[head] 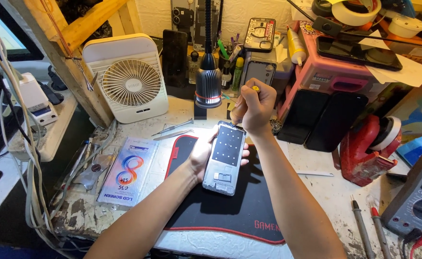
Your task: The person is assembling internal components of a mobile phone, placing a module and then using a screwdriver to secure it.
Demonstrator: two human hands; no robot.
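Black mat on a scuffed bench; left hand cradles phone frame, right hand fist-grips screwdriver.

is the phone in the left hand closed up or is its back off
Back off. The phone in the left hand shows a bare metal frame and inner plate, with no cover. The right hand holds a screwdriver at its top edge.

left hand grips a matt metal phone frame; beneath it a matt cloth mat, beside it glossy metal tweezers, possibly steel
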